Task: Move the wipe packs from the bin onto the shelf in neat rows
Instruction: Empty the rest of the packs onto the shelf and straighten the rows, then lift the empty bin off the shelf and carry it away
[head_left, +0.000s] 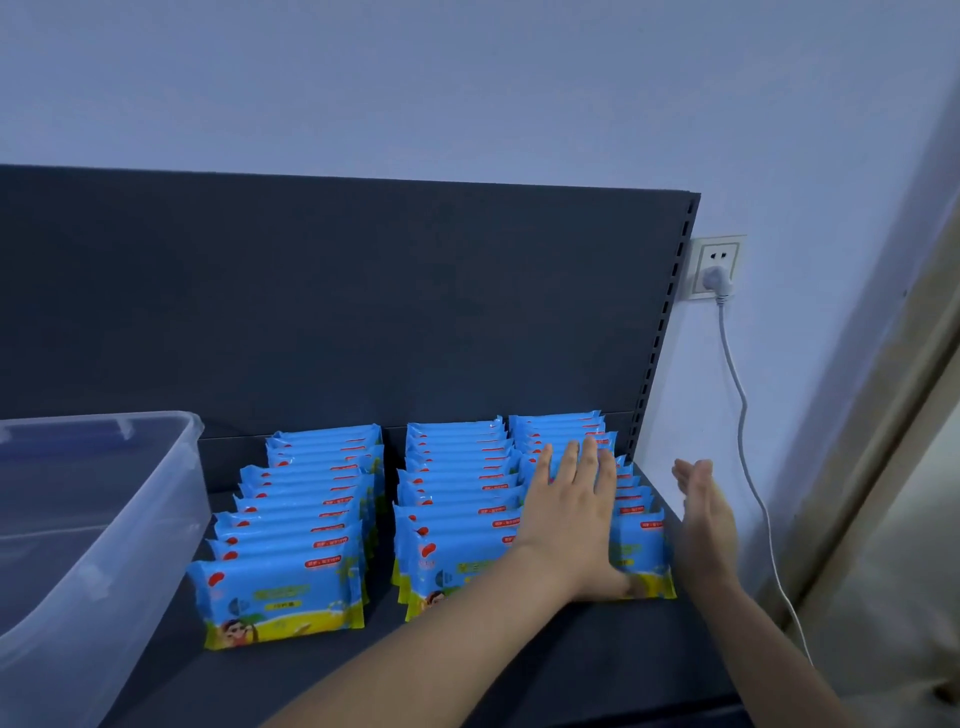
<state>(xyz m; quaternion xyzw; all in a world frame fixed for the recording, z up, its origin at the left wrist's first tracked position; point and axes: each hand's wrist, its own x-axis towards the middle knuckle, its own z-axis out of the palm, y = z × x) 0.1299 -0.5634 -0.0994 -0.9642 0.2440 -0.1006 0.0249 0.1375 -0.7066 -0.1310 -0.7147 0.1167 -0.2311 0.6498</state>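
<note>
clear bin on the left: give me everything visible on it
The bin is a translucent, colourless plastic tub with rounded corners and a rolled rim, with a small moulded latch tab on its back rim. It sits upright on the dark shelf at the left, cut off by the frame's left and bottom edges. No wipe packs show inside the part in view. Its right wall stands close to the leftmost row of wipe packs, with a gap between them. Neither hand touches it.
</note>
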